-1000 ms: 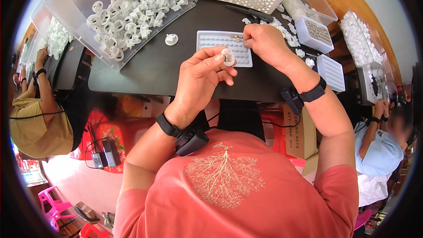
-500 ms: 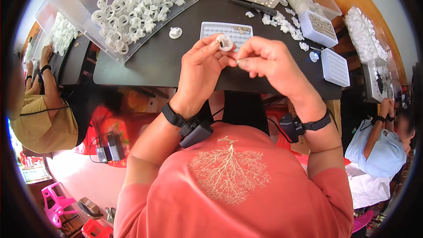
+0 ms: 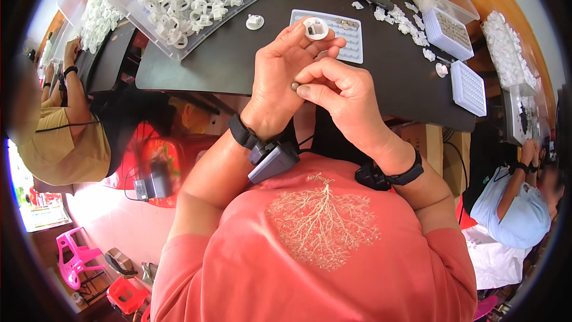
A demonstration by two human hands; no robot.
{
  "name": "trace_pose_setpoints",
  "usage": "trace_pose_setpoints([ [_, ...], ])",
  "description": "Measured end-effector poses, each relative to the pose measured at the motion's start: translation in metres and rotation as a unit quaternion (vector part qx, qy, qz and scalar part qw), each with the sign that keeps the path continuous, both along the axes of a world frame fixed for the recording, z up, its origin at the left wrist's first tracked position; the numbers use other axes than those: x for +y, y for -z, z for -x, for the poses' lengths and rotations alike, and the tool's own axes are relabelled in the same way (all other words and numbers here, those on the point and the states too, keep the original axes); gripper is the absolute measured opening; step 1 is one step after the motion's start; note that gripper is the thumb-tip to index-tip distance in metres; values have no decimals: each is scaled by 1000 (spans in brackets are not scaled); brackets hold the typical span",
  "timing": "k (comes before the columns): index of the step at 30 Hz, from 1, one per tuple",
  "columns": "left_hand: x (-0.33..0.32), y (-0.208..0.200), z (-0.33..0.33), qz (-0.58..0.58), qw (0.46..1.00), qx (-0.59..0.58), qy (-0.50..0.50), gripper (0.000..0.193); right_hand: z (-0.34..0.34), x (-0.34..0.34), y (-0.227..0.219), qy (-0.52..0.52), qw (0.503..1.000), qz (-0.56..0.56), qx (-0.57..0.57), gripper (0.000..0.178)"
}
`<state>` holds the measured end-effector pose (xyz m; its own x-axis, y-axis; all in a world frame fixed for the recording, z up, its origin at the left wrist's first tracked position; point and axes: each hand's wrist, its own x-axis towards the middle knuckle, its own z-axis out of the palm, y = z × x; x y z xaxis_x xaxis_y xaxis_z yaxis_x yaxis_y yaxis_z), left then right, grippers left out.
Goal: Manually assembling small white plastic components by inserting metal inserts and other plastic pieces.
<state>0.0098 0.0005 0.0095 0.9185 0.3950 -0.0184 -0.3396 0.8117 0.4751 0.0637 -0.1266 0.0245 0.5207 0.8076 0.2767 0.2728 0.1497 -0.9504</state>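
My left hand [image 3: 283, 62] is turned palm up, with a round white plastic housing [image 3: 316, 28] held between the thumb and fingertips; a dark slot shows in its face. Between the thumb and forefinger of my right hand [image 3: 336, 89] is a small round metal button cell [image 3: 295, 86], close to the left palm. Behind the hands lies a pale tray [image 3: 351, 52] of round pockets, partly covered by the left fingers, with a few button cells [image 3: 347, 23] along its far edge.
A clear bin [image 3: 179, 55] heaped with white housings stands at the far left, with one loose housing [image 3: 254, 22] beside it. White pieces [image 3: 411, 27], stacked filled trays [image 3: 450, 34] and another pale tray [image 3: 468, 88] line the right. Co-workers sit at both sides.
My right hand has moved down and left, bringing the button cell to the left palm. The left hand has turned palm up, its fingers opening out around the housing. The whole view has shifted slightly.
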Motion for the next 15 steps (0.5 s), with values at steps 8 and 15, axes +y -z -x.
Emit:
trace_pose_setpoints([
  [8,0,0,1,4,1000,6,-4,28,-2,2,3,-16,998,4,-68,7],
  [15,-2,-2,3,-48,997,42,-40,33,0,4,11,15,987,-17,-157,13],
])
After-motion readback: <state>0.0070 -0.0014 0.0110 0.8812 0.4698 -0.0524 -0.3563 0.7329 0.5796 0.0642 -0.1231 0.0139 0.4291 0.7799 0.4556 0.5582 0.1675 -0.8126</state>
